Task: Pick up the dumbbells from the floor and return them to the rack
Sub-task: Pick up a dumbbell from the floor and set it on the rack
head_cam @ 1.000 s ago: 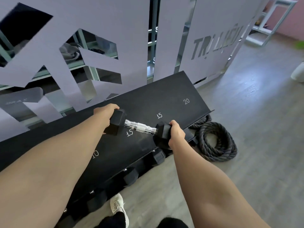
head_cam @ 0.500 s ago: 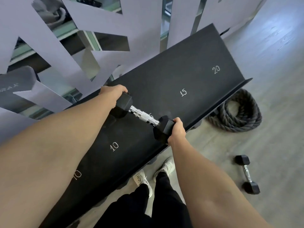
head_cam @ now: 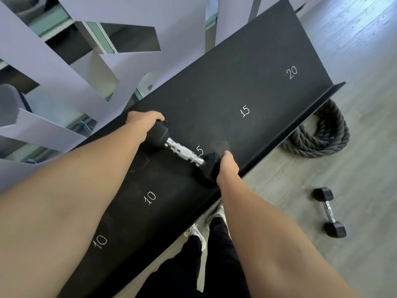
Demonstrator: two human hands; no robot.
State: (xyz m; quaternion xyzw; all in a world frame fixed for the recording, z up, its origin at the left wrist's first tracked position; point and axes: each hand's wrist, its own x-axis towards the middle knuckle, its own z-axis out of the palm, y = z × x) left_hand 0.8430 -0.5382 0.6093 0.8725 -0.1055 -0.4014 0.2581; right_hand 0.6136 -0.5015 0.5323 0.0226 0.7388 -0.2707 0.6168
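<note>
A black hex dumbbell (head_cam: 184,152) with a chrome handle lies across the black rack shelf (head_cam: 247,82), over a white "15" mark. My left hand (head_cam: 143,123) grips its far head. My right hand (head_cam: 226,168) grips its near head by the shelf's front lip. A second, smaller black dumbbell (head_cam: 329,212) lies on the grey floor to the right, away from both hands.
The shelf carries white numbers 10, 15 and 20. A coiled dark rope (head_cam: 320,134) lies on the floor beside the rack's right end. My white shoes (head_cam: 217,214) stand close under the shelf's front edge. A white cut-out panel (head_cam: 182,22) rises behind the rack.
The view has tilted down and closer to the shelf. The held dumbbell has dropped lower onto the shelf surface. The floor dumbbell came into sight on the right.
</note>
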